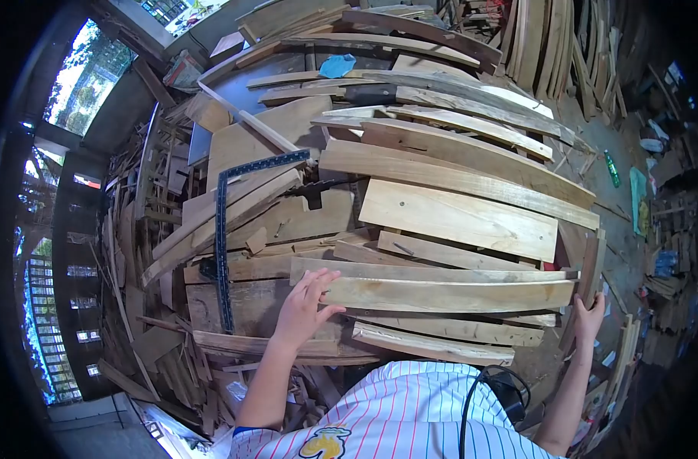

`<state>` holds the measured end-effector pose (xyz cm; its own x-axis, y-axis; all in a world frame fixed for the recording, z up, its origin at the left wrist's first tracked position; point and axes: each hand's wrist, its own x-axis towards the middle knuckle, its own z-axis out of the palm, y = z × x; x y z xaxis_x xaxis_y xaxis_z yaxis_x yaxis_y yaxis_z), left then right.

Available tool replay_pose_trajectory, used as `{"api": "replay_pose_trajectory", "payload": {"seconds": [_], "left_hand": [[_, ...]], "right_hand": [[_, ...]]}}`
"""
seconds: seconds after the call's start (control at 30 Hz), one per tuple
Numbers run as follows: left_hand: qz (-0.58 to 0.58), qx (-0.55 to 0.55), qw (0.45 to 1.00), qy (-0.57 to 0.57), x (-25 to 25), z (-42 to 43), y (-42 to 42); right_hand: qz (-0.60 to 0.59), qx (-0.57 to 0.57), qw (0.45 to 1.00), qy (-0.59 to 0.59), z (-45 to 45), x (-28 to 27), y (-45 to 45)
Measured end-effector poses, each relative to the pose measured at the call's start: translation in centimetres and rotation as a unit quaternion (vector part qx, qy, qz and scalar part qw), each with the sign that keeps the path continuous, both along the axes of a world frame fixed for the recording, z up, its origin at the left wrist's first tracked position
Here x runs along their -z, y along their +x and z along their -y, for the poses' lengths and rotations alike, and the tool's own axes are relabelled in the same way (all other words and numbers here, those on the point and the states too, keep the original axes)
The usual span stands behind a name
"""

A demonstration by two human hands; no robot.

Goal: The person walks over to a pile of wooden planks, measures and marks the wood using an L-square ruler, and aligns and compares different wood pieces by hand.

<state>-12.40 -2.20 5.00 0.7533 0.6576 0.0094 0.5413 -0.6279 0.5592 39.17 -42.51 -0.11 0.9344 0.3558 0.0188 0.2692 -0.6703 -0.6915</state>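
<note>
A long pale wooden board lies across in front of me, over other boards. At its left end is my left hand, with the fingers over the top edge and the thumb below. My right hand grips the board's right end, its fingers partly hidden by the wood. Just behind this board runs another thin board, close against it. Further back lies a wide pale board with a dark knot. A dark framing square rests on the wood to the left of my left hand.
Many boards are piled across the work surface, including a rough strip near my body. A blue scrap sits on the far boards. Upright planks stand at the back right. A green bottle lies on the floor.
</note>
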Motion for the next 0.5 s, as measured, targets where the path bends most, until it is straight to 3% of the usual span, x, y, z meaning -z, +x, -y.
{"api": "replay_pose_trajectory", "payload": {"seconds": [0.1,0.5], "left_hand": [[-0.002,0.011,0.999,0.043,0.0,-0.2,0.1],[-0.026,-0.029,0.999,-0.027,-0.6,-0.3,0.7]], "right_hand": [[0.01,0.027,0.999,-0.032,-0.1,-0.7,-0.3],[-0.078,0.018,0.996,0.024,0.8,-1.0,-0.1]]}}
